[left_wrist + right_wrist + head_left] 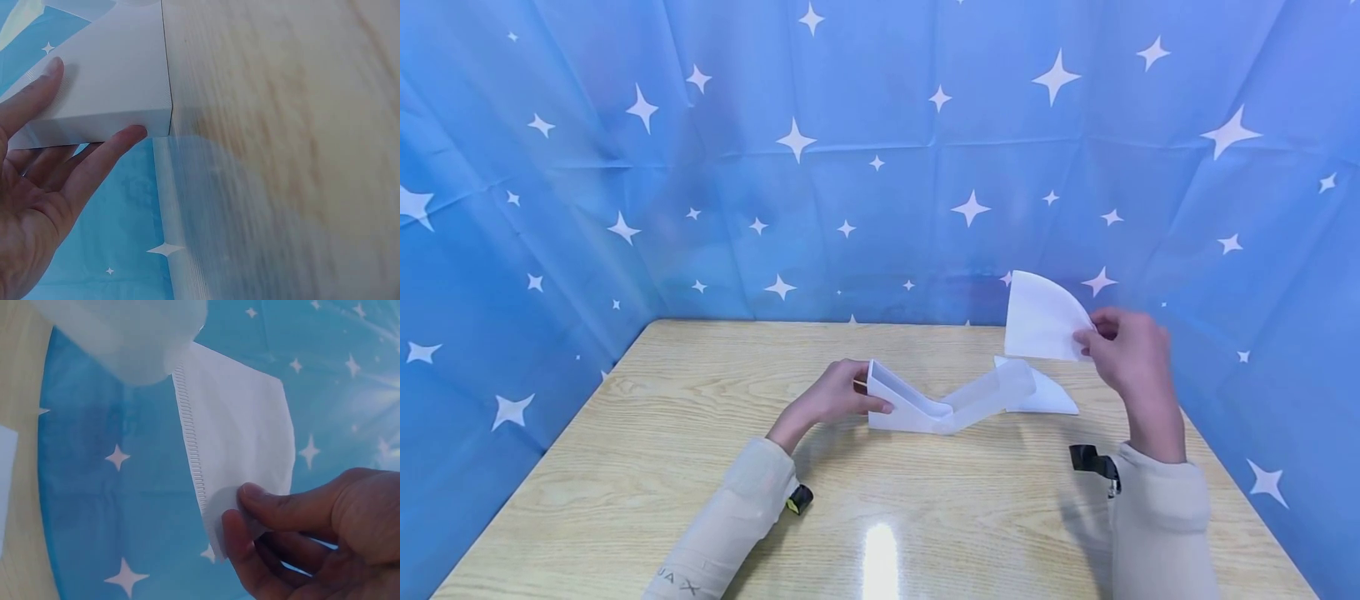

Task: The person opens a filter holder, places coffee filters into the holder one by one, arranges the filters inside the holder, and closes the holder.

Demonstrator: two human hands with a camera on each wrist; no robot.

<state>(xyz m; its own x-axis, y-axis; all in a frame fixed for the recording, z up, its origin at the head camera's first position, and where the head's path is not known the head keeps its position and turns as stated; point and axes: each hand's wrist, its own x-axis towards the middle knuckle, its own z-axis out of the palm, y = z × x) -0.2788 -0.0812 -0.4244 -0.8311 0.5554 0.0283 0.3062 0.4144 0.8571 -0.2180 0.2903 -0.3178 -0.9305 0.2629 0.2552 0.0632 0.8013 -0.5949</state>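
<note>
My left hand (838, 392) grips the end of a white filter holder (902, 412), thumb on its near side and fingers behind. The holder rests on the table, its translucent lid (988, 396) swung up and away to the right. In the left wrist view a fingertip touches the end wall of the holder (100, 81). Raised at the right, my right hand (1127, 354) pinches a white paper coffee filter (1041, 321) by its lower right corner. The right wrist view shows a crimped seam along this filter (244, 425). Another coffee filter (1048, 398) lies partly behind the lid.
A wooden table (715, 367) carries everything. Behind it and along both sides hangs a blue curtain (880, 100) with white stars. Black straps (1093, 460) sit at the wrists.
</note>
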